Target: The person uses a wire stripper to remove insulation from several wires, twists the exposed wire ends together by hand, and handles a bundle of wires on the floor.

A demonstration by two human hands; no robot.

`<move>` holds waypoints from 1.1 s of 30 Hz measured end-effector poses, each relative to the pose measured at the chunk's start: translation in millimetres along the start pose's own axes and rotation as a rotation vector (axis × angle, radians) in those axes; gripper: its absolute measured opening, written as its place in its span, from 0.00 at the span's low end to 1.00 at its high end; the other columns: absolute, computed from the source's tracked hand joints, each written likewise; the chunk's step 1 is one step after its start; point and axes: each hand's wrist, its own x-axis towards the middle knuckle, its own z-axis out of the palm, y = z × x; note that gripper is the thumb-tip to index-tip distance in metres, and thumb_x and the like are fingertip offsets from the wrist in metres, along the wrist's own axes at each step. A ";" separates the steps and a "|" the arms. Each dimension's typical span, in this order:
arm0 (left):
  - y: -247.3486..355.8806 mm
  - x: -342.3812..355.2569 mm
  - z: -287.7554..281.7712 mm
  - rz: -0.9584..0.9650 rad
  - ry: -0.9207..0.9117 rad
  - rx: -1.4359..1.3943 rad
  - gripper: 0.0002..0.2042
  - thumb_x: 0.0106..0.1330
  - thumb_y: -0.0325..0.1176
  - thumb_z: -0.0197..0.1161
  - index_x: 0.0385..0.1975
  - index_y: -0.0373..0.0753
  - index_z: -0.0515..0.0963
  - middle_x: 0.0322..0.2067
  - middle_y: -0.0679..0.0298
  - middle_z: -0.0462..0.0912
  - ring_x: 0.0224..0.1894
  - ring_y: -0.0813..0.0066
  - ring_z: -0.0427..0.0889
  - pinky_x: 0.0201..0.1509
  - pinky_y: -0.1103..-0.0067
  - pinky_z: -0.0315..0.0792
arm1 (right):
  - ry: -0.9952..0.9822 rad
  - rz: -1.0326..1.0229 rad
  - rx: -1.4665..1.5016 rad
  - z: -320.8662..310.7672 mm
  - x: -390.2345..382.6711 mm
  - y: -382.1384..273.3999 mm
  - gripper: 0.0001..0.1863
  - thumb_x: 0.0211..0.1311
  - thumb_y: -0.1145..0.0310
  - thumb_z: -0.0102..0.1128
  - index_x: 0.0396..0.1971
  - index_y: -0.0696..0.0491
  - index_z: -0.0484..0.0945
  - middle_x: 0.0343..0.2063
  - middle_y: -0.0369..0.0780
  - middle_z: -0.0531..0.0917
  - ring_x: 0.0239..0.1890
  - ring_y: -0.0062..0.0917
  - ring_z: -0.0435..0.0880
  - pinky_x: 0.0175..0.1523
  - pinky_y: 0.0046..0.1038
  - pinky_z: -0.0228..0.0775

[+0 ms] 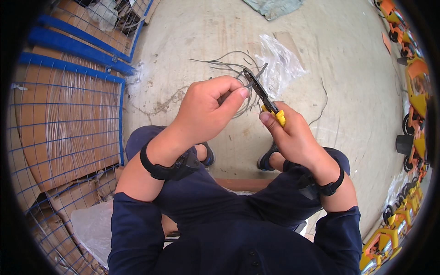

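My left hand is closed, with thumb and forefinger pinching a grey cable. My right hand grips the yellow handles of a pair of black wire strippers. The tool points up and to the left, its jaws close to my left fingertips. The cable meets the tool near its jaws; whether the jaws bite on it I cannot tell. Beyond and below the hands, loose dark cable lies in loops on the concrete floor, partly hidden by my left hand and the tool.
A clear plastic bag lies on the floor behind the strippers. One thin cable piece curves at the right. At the left stands a blue wire-mesh cage holding cardboard. Yellow and orange wheeled machines line the right side.
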 end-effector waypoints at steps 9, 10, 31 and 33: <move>-3.5 -1.1 9.3 0.130 0.103 0.098 0.04 0.66 0.27 0.60 0.31 0.33 0.76 0.17 0.72 0.72 0.19 0.90 0.64 0.21 0.86 0.58 | -0.078 -0.183 -0.085 0.5 4.6 9.6 0.20 0.67 0.59 0.53 0.47 0.61 0.74 0.35 0.51 0.78 0.38 0.46 0.79 0.43 0.38 0.71; -3.7 -1.7 10.3 0.143 0.109 0.111 0.04 0.66 0.27 0.60 0.31 0.33 0.76 0.16 0.72 0.72 0.19 0.90 0.64 0.21 0.86 0.58 | -0.038 -0.247 -0.159 0.3 4.6 13.0 0.20 0.67 0.60 0.54 0.49 0.61 0.74 0.35 0.50 0.78 0.39 0.46 0.78 0.44 0.37 0.71; -0.1 -2.4 18.0 0.049 0.130 0.097 0.06 0.67 0.28 0.58 0.31 0.33 0.77 0.16 0.73 0.72 0.20 0.90 0.65 0.22 0.86 0.59 | -0.129 -0.017 -0.011 -6.1 -4.8 -3.4 0.19 0.67 0.62 0.54 0.45 0.64 0.75 0.33 0.56 0.80 0.39 0.50 0.79 0.44 0.40 0.71; -0.4 -2.4 18.4 0.037 0.130 0.102 0.06 0.67 0.28 0.58 0.31 0.32 0.77 0.17 0.73 0.73 0.20 0.90 0.65 0.22 0.86 0.59 | -0.125 -0.023 -0.017 -4.5 -4.8 -2.6 0.19 0.67 0.61 0.53 0.44 0.64 0.75 0.34 0.56 0.80 0.40 0.50 0.79 0.44 0.40 0.71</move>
